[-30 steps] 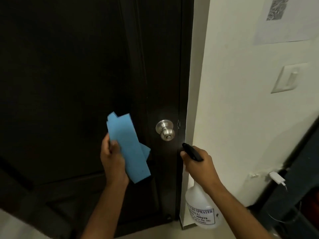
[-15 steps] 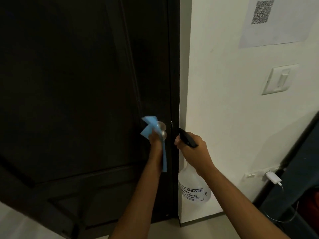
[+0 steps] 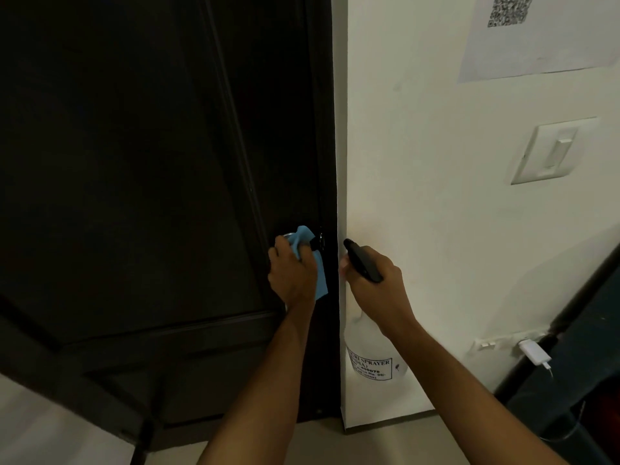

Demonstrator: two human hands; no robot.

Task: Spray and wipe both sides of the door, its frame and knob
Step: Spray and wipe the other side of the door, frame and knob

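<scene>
Step in hand, as I judge it: wiping the knob on this side of the dark brown panelled wooden door [image 3: 134,162], which looks shut against its dark frame [image 3: 330,162]

Left hand [image 3: 293,273] is curled closed around the folded light blue cleaning cloth [image 3: 307,250], pressing it over the round silver metal knob [image 3: 288,235]; only a sliver of the knob shows above the knuckles, the rest is hidden under cloth and hand. A tail of cloth hangs down past the wrist side

Right hand [image 3: 375,290] is closed on the neck of the translucent white plastic spray bottle [image 3: 372,357], with the black trigger head [image 3: 362,261] poking out above the thumb, nozzle aimed up-left toward the door edge. Cannot tell if a finger is on the trigger. Bottle hangs just beside the frame, in front of the cream painted wall [image 3: 436,196], apart from the knob

Container: 1 bottle only, printed label reads SPRAYER; liquid level not readable through the plastic, so contents unclear

Next move probably calls for twisting the cloth around the knob to cover its neck and underside, then opening the door to reach the other face and its knob. Risk: a cloth-wrapped grip may slip on smooth metal

Off-task: white wall switch [image 3: 550,152], taped paper sheet with QR code [image 3: 536,35], white plugged-in charger [image 3: 533,352]
</scene>
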